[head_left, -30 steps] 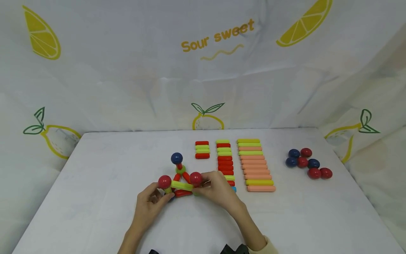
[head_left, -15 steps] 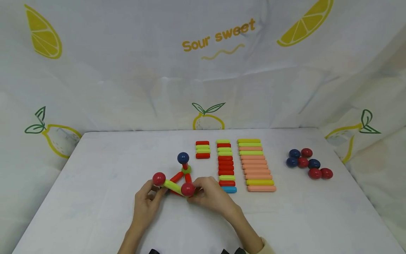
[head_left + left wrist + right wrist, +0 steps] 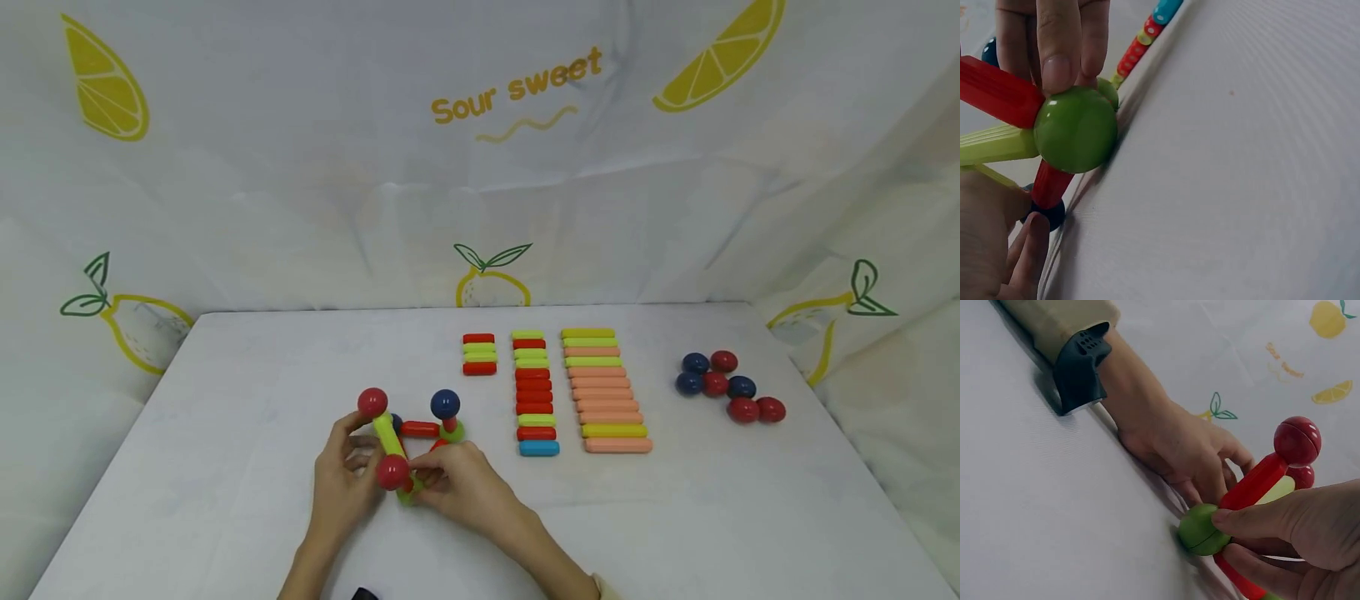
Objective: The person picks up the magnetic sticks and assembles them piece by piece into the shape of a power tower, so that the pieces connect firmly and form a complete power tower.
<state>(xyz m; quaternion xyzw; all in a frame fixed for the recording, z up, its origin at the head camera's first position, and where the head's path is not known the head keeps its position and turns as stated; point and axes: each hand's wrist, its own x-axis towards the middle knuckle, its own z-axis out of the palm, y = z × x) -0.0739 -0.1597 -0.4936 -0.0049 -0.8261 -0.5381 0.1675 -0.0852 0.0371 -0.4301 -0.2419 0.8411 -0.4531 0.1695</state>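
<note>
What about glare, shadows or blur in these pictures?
Head view: fairly even light, faint shine on the red balls; left wrist view: a pale glint on the green ball, a shadow beside it, faint ripples across the white tabletop; right wrist view: orange lettering behind looks blurred.

Stick columns (image 3: 534, 385) right of ball-and-stick frame (image 3: 388, 435), loose balls (image 3: 716, 383) farther right; cloth backdrop (image 3: 480, 192) behind table (image 3: 255, 408).

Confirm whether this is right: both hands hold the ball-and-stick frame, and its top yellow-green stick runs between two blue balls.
Wrong ball colour: in the head view, the top yellow-green stick runs between two red balls. The left hand and right hand do hold the ball-and-stick frame.
</note>
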